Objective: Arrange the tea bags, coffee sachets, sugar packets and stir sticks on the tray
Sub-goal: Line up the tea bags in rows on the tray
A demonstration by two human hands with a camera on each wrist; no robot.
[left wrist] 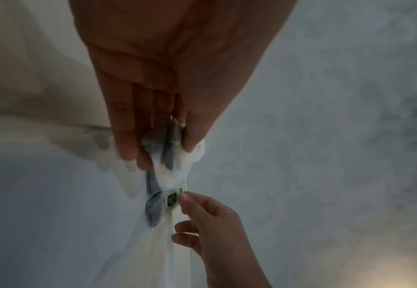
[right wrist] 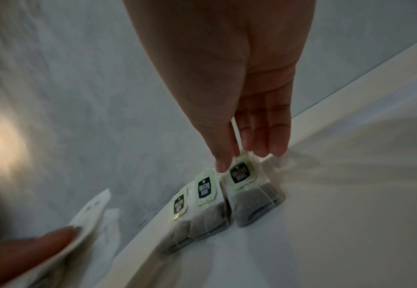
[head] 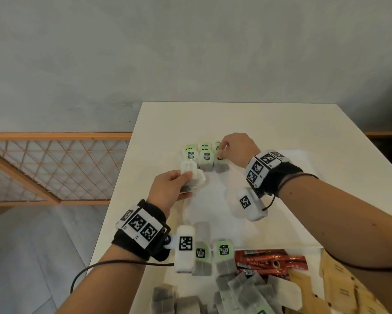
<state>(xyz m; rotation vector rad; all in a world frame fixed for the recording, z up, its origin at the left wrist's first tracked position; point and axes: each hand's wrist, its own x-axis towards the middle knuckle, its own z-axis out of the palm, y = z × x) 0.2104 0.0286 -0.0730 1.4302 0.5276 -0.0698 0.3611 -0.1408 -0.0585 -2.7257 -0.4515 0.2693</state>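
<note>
Two short rows of green-tagged tea bags (head: 206,158) lie in the far left corner of the white tray (head: 281,223). My right hand (head: 223,150) pinches the green tag of the rightmost tea bag (right wrist: 239,173) between thumb and forefinger. In the right wrist view that bag sits beside two others (right wrist: 203,194) against the tray's rim (right wrist: 350,81). My left hand (head: 186,177) hovers just in front of the rows and grips a small bunch of tea bags (head: 194,175), their white backs up. The bunch (left wrist: 170,155) also shows in the left wrist view, with my right hand (left wrist: 184,194) beyond it.
At the near edge of the table (head: 258,118) lies a loose heap: more tea bags (head: 236,288), red coffee sachets (head: 270,261) and brown sugar packets (head: 338,288). Two tea bags (head: 223,252) lie just in front of the tray. A wooden lattice railing (head: 43,168) stands to the left.
</note>
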